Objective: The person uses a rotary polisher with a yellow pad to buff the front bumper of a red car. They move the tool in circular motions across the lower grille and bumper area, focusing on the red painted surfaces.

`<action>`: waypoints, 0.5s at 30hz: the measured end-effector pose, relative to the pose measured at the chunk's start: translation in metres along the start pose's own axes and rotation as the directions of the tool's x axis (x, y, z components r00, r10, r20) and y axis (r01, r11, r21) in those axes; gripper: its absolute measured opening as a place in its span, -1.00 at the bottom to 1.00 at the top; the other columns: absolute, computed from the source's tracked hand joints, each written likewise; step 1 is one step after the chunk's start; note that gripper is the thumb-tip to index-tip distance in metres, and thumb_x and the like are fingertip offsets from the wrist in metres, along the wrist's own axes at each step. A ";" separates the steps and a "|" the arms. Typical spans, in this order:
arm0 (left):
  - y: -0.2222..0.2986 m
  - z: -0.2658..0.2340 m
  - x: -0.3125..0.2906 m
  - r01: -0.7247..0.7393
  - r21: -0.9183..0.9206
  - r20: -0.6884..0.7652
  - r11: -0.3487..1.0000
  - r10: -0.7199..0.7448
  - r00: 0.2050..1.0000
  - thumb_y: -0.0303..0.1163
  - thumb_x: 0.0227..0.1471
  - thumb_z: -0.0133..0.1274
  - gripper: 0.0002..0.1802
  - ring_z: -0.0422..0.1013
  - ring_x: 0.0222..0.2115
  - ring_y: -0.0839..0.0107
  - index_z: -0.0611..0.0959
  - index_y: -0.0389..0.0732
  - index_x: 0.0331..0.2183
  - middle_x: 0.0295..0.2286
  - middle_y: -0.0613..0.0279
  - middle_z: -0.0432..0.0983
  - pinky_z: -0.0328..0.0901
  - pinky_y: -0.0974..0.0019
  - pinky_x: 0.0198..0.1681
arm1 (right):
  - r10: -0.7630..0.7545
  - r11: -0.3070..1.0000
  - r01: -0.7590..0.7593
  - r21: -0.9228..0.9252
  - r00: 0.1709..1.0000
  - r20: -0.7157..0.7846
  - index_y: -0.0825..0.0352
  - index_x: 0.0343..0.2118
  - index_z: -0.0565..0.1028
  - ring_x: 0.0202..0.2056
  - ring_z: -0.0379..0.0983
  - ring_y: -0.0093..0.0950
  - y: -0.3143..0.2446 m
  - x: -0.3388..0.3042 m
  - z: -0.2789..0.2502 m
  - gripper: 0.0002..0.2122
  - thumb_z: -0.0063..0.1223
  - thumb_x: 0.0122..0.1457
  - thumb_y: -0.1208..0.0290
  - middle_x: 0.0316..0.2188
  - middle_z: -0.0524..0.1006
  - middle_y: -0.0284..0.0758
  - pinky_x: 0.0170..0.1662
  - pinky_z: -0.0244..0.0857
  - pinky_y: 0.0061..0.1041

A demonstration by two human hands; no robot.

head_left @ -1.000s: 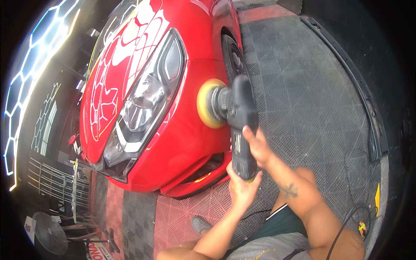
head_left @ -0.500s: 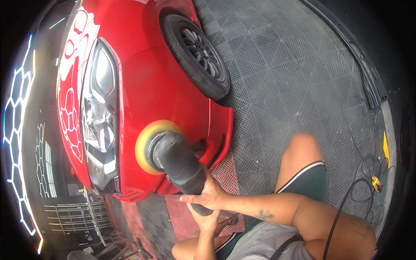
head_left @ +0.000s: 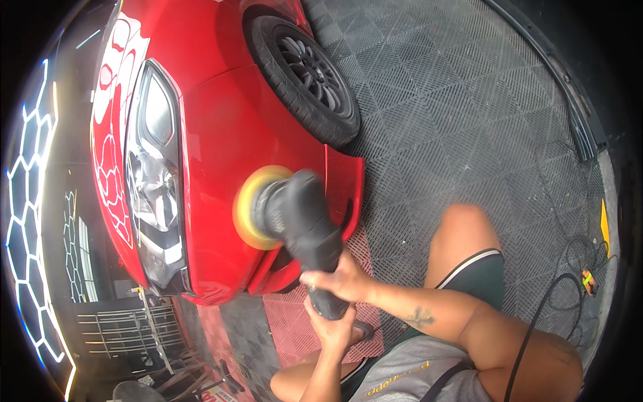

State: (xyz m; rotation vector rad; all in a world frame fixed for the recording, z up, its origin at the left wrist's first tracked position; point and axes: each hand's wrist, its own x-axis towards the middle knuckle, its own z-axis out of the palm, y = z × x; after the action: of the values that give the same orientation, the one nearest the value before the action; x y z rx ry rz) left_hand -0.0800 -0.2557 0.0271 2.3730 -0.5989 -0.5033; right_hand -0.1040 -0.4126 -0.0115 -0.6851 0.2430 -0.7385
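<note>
Both hands grip a black polisher (head_left: 311, 228) with a yellow foam pad (head_left: 245, 214). The pad lies against the red front bumper (head_left: 218, 151) of a car, between the headlight (head_left: 157, 181) and the front wheel (head_left: 311, 77). My right hand (head_left: 346, 276) wraps round the middle of the polisher's body, its thumb across the top. Lower down, my left hand (head_left: 333, 328) holds the rear end from beneath, closed round it. Part of the left fingers is hidden by the tool.
Black and red slatted floor tiles (head_left: 435, 154) surround the car. A black cord (head_left: 529, 328) hangs past my right arm, with more cable coiled near an orange connector (head_left: 589, 283). Metal racks (head_left: 134, 333) stand at lower left. My bent knee (head_left: 469, 221) is on the right.
The polisher, with both hands on it, has moved right and slightly up over the bumper, away from the headlight. My view of the car has shifted a little.
</note>
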 end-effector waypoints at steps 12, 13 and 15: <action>0.020 0.034 0.019 -0.115 0.181 0.053 0.977 0.107 0.993 -0.29 -0.04 0.56 0.08 0.63 0.01 -0.06 0.26 -0.22 0.35 0.00 -0.21 0.61 0.48 -0.03 0.10 | 0.040 0.983 -0.022 0.185 0.995 -0.095 0.37 0.18 0.45 -0.16 0.64 -0.45 0.000 0.023 -0.044 -0.47 0.41 0.22 0.29 -0.14 0.60 -0.29 -0.05 0.61 -0.37; 0.030 0.038 0.024 -0.129 0.179 0.101 0.975 0.112 0.989 -0.27 -0.01 0.55 0.09 0.64 0.01 -0.14 0.23 -0.21 0.36 0.00 -0.28 0.62 0.50 -0.06 0.08 | 0.061 0.979 -0.034 0.203 0.990 -0.129 0.36 0.14 0.47 -0.26 0.67 -0.42 -0.001 0.030 -0.055 -0.51 0.38 0.24 0.26 -0.21 0.60 -0.29 -0.14 0.65 -0.35; 0.044 0.046 0.034 -0.157 0.195 0.174 0.968 0.124 0.977 -0.25 0.05 0.50 0.12 0.65 -0.02 -0.30 0.13 -0.21 0.40 -0.02 -0.38 0.64 0.52 -0.14 0.05 | 0.088 0.978 -0.064 0.198 0.989 -0.117 0.36 0.10 0.48 -0.27 0.68 -0.42 -0.014 0.043 -0.069 -0.51 0.36 0.27 0.13 -0.23 0.62 -0.26 -0.17 0.67 -0.36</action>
State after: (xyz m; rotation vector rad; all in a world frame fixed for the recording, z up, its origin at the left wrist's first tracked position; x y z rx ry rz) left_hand -0.0871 -0.3272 0.0156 2.4760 -0.9274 -0.5968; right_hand -0.1104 -0.4829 -0.0537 -0.4429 0.3062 -0.7216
